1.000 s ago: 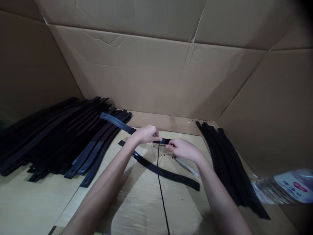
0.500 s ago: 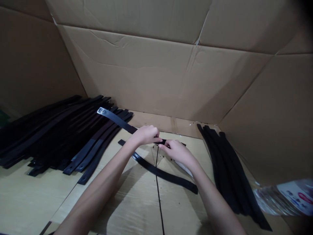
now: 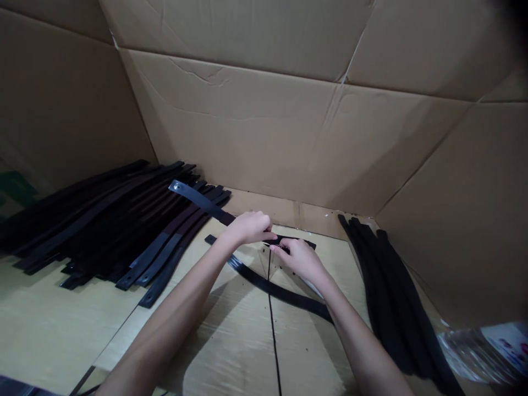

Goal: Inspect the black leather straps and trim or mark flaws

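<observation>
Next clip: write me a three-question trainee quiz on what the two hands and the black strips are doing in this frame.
1. True or false: both hands grip the same black strip.
2. Where does the larger pile of strips lie? A) to the person's left B) to the person's right C) under the forearms
3. Fill in: a single curved strip lies flat on the ____ beneath the hands.

Key
1. True: the left hand and right hand pinch one strip, its holed end raised toward the left pile.
2. A; a smaller bundle lies to the right by the cardboard wall.
3. Table.
</observation>
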`<state>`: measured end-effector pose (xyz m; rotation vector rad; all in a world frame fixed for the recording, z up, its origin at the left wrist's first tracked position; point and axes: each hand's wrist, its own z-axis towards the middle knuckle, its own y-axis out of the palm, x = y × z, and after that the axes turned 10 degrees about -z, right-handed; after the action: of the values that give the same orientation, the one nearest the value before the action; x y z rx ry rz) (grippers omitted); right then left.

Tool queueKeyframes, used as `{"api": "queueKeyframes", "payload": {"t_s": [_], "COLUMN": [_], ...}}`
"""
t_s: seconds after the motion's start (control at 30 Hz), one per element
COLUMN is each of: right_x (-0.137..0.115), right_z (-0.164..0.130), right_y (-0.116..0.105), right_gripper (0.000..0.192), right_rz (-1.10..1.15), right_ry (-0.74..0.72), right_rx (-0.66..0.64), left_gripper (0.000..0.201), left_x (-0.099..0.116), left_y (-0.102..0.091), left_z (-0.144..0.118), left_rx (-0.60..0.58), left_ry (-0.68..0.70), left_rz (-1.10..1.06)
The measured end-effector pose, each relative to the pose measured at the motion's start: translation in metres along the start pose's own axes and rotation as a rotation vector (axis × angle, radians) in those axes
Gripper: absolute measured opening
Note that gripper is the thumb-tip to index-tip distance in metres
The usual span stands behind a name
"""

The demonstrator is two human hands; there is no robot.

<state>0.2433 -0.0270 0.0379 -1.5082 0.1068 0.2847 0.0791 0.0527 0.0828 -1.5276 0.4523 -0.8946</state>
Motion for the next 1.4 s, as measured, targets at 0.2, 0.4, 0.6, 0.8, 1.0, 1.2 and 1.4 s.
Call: {"api": "queueKeyframes", "payload": {"t_s": [0.2, 0.4, 0.6, 0.8, 1.0, 1.2, 1.4], "right_x": [0.0015, 0.0005, 0.0007, 0.0073, 0.0065, 0.0068, 0.0046], "right_z": [0.001, 0.002, 0.0, -0.0008, 0.0014, 0.0028, 0.0023], "right_y": [0.0017, 0.0029, 0.0028, -0.0013, 0.0013, 0.0026, 0.0035], "right_gripper": [0.037, 0.037, 0.037, 0.042, 0.043, 0.044, 0.044], "right_rz": [0.022, 0.038, 0.042, 0.036, 0.051, 0.071, 0.098], "right_ry": [-0.02, -0.037, -0.02, 0.022, 0.025, 0.028, 0.035], "right_rx": [-0.008, -0.009, -0.01, -0.031, -0.02, -0.01, -0.019], "left_gripper": [0.031, 0.031, 0.03, 0.03, 0.032, 0.032, 0.031], "left_x": [-0.0028, -0.0033, -0.0064, -0.009, -0.0078, -0.0068, -0.0057], "left_y": [0.002, 0.001, 0.0017, 0.0034, 0.0031, 0.0013, 0.0006], "left_z": [0.001, 0.0012, 0.0006, 0.0014, 0.002, 0.0011, 0.0003], "left_rx": [-0.001, -0.008, -0.008, 0.0, -0.003, -0.008, -0.005], "left_ry": [0.002, -0.007, -0.013, -0.014, -0.01, -0.019, -0.024], "left_rz": [-0.014, -0.023, -0.024, -0.023, -0.032, -0.04, -0.033]}}
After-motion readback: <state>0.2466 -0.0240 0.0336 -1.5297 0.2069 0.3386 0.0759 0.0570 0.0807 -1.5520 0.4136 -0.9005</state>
